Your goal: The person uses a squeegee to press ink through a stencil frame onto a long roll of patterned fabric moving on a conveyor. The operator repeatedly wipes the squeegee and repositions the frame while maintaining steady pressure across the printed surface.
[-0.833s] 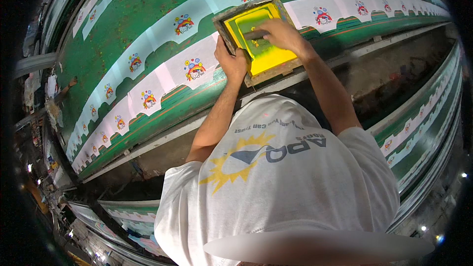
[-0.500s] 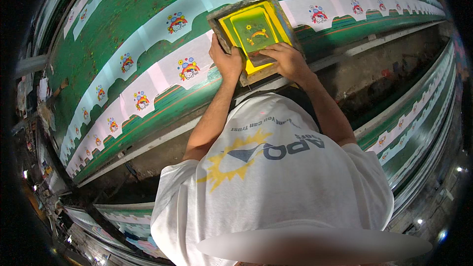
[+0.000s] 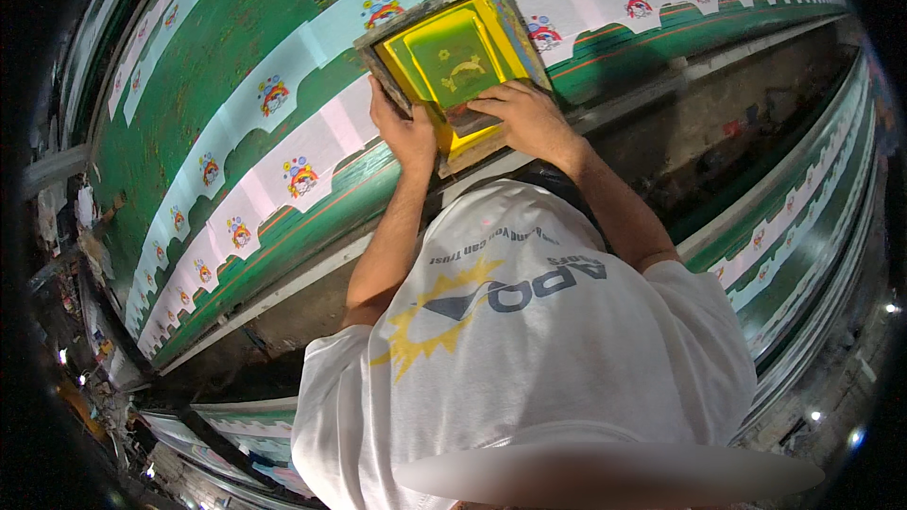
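Observation:
A wooden-framed printing screen (image 3: 376,55) with yellow ink inside lies on the pink fabric strip (image 3: 339,137) on the green table. My left hand (image 3: 404,130) grips the frame's left side. My right hand (image 3: 532,121) is closed on a squeegee (image 3: 461,113) at the near end of the screen's inside, fingers bent over its top. A small motif shows through the ink above the squeegee.
A pale blue strip (image 3: 312,38) with cartoon rainbow prints runs beyond the pink one, on the long green table (image 3: 170,170). A metal rail (image 3: 283,269) follows the near edge. More long tables with strips (image 3: 784,217) curve along the right and below.
My right hand has come from mid-screen down to the screen's near end with the squeegee. The screen and my left hand now appear further left in the view.

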